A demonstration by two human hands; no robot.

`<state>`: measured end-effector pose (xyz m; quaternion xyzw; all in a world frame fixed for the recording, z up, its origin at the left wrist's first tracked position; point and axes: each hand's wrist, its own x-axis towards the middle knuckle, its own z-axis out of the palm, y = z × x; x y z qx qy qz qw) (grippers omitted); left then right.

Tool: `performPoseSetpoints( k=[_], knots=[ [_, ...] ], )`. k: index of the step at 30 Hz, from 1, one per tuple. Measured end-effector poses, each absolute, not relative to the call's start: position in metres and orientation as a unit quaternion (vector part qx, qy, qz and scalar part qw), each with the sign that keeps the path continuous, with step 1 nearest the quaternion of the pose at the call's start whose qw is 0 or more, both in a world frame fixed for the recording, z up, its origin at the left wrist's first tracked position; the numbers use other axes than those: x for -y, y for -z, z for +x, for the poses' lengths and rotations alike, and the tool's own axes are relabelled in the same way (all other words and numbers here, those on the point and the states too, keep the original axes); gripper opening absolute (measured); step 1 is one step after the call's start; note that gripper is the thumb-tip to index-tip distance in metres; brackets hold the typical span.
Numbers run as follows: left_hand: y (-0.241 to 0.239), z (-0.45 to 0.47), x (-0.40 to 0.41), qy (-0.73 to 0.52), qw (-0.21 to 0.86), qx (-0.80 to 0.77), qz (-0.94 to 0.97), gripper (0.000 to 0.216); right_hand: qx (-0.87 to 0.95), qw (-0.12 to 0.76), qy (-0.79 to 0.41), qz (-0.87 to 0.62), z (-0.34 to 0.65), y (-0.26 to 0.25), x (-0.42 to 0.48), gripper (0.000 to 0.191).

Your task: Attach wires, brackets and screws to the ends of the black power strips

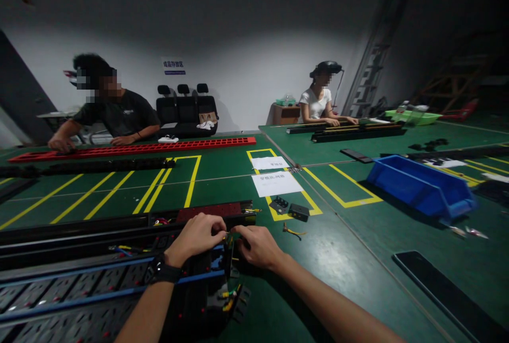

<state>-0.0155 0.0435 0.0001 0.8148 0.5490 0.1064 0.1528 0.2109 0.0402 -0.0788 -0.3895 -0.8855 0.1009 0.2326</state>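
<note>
At one end of the rail (201, 278) on the surface (330, 258), our left hand (201, 236) closes its fingers on what looks like a wire (228, 232); whether our right hand (259, 245) grips, we cannot tell. We judge the wire light, bendable, best held behind its tip.

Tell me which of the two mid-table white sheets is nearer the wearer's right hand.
The bigger-looking, lower sheet in view, nearer the right hand; the smaller-looking sheet lies beyond it.
</note>
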Motion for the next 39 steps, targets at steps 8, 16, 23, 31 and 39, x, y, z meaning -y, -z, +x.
performPoseSetpoints(
  k=[8, 16, 23, 31, 39],
  knots=[
    [-0.003, -0.014, -0.043, -0.089, 0.156, -0.551, 0.815, 0.021, 0.879, 0.236, -0.104, -0.400, 0.210, 0.079, -0.040, 0.034],
    [-0.004, -0.014, -0.043, -0.091, 0.172, -0.553, 0.810, 0.020, 0.884, 0.237, -0.107, -0.389, 0.211, 0.078, -0.040, 0.037],
    [-0.002, -0.010, -0.042, -0.099, 0.174, -0.547, 0.813, 0.018, 0.865, 0.235, -0.104, -0.431, 0.209, 0.082, -0.041, 0.034],
    [-0.004, -0.008, -0.040, -0.096, 0.167, -0.545, 0.816, 0.017, 0.874, 0.253, -0.100, -0.403, 0.210, 0.087, -0.043, 0.027],
    [-0.001, -0.004, -0.039, -0.104, 0.165, -0.544, 0.816, 0.015, 0.885, 0.266, -0.120, -0.364, 0.212, 0.090, -0.043, 0.039]
  ],
)
